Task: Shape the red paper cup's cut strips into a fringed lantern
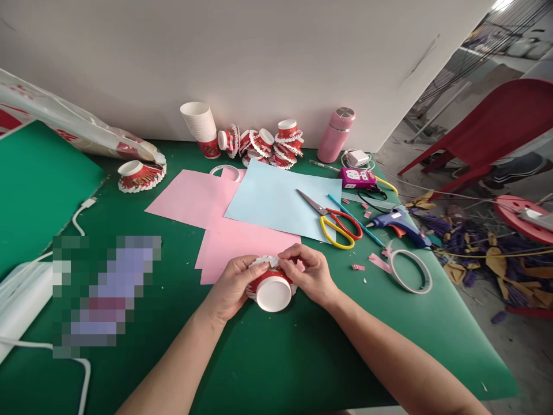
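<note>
A red paper cup (273, 293) with its side cut into folded strips lies tilted between my hands, its round white base facing me. My left hand (235, 282) grips its left side, thumb on top of the pleated white edge. The fingers of my right hand (309, 274) pinch the strips at the upper right; the exact bit between the fingertips is hidden. Just beyond lie pink paper sheets (254, 235) and a light blue sheet (272, 196). Scissors (330, 218) with red and yellow handles rest on the blue sheet's right side.
Behind stand stacked paper cups (199, 124), several cut cups (287, 144) and a pink bottle (336, 135). To the right lie a blue glue gun (401, 226), a tape roll (425, 288) and a purple box (358, 178). Another cut cup (138, 177) and a white cable (78, 219) are left.
</note>
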A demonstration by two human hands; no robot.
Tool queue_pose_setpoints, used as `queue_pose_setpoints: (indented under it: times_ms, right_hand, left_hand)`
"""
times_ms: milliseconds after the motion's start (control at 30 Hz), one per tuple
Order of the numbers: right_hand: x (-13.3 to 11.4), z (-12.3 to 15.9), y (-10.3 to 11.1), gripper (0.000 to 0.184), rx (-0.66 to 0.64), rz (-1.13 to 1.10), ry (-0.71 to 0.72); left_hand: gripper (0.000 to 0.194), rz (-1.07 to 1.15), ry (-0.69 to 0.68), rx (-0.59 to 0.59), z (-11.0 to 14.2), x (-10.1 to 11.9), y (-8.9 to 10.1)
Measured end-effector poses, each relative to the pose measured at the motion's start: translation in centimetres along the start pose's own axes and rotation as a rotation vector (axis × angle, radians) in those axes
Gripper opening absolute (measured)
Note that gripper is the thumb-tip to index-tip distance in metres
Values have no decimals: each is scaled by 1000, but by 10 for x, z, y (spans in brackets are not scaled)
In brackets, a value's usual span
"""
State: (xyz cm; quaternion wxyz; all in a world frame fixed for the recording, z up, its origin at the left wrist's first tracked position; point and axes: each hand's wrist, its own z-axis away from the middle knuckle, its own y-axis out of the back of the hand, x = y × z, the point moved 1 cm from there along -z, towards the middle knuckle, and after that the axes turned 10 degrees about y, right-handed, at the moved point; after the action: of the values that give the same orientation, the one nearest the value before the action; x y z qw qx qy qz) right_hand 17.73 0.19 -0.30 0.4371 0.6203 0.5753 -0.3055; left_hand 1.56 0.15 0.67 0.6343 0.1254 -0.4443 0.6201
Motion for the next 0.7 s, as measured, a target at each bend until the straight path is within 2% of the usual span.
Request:
queue_pose_setpoints:
  times_ms: [700]
  right_hand:
    - [1, 0, -1, 6, -2, -34, -23]
  left_hand:
    - [25, 21, -11, 9, -2, -2, 0]
